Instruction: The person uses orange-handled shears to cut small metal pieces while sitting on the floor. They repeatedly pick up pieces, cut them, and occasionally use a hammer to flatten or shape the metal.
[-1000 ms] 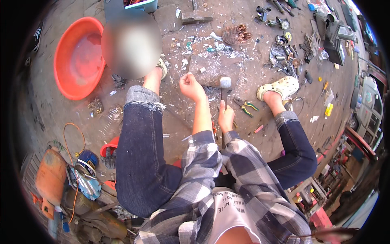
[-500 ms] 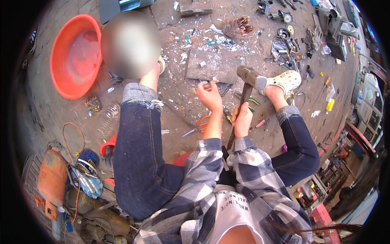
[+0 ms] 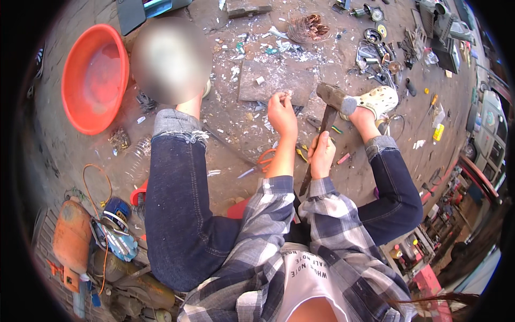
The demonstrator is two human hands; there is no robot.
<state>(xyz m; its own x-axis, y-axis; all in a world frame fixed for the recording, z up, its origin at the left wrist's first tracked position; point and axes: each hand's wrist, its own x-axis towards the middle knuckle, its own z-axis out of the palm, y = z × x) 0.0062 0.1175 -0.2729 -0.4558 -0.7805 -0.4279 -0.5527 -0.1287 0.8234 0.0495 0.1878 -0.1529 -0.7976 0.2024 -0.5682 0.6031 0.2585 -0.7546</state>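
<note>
My left hand pinches a small pale piece at the near edge of a worn flat metal plate, on which a small white cylindrical piece rests. My right hand grips the long dark handle of a sledgehammer, whose heavy head is right of the plate, in front of my right shoe. Beside and partly behind the handle lie pliers with green and yellow grips, and orange-handled scissors lie below the plate.
A red basin stands at left, near a blurred round area. A jar of copper scrap, metal parts and debris cover the floor ahead. An orange gas cylinder is lower left; a parked vehicle is at the far right.
Since a second ago, the hammer head has swung rightward off the plate, toward my right shoe. My left hand has moved right, to the plate's near edge, and now pinches a small piece.
</note>
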